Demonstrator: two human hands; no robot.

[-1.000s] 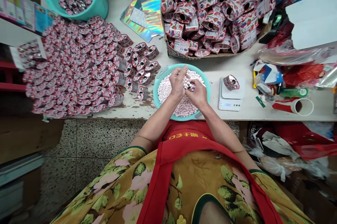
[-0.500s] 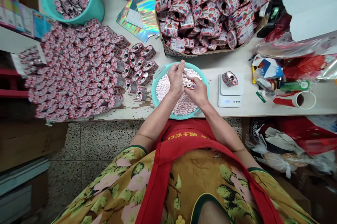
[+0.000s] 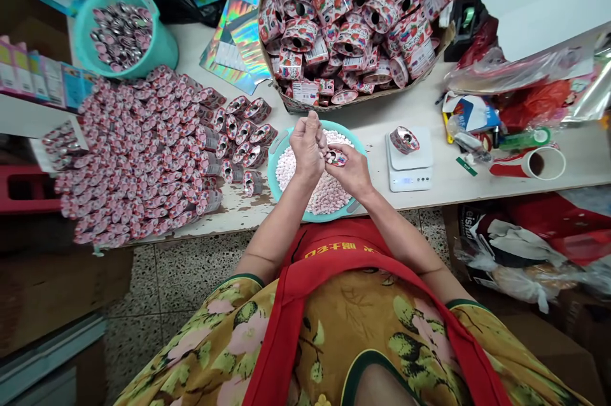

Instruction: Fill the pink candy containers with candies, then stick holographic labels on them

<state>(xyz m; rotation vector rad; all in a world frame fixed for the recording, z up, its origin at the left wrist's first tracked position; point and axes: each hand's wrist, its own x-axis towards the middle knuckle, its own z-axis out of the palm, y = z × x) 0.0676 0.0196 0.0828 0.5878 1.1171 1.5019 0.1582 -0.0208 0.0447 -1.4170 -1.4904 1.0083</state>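
Observation:
Over a turquoise basin (image 3: 359, 139) of small pale pink candies (image 3: 329, 195), both hands work close together. My left hand (image 3: 308, 146) is curled closed and tipped toward the right hand; candies sit along its lower edge, and its palm is hidden. In my right hand (image 3: 352, 170) is a small oval, strawberry-printed candy container (image 3: 336, 156), its opening facing up beneath the left hand. Another such container (image 3: 405, 139) stands on a white digital scale (image 3: 411, 178) to the right. Several filled-looking containers (image 3: 252, 182) stand left of the basin.
A large block of packed containers (image 3: 138, 158) covers the table's left side. Behind it stands a turquoise bucket (image 3: 165, 43) of lids. A cardboard box (image 3: 286, 100) heaped with containers is behind the basin. A paper cup (image 3: 548, 163) lies at right.
The view has shifted slightly. The candies seen between my hands have dropped lower, and the container in my right hand shows more plainly. My left hand has stayed closed above it.

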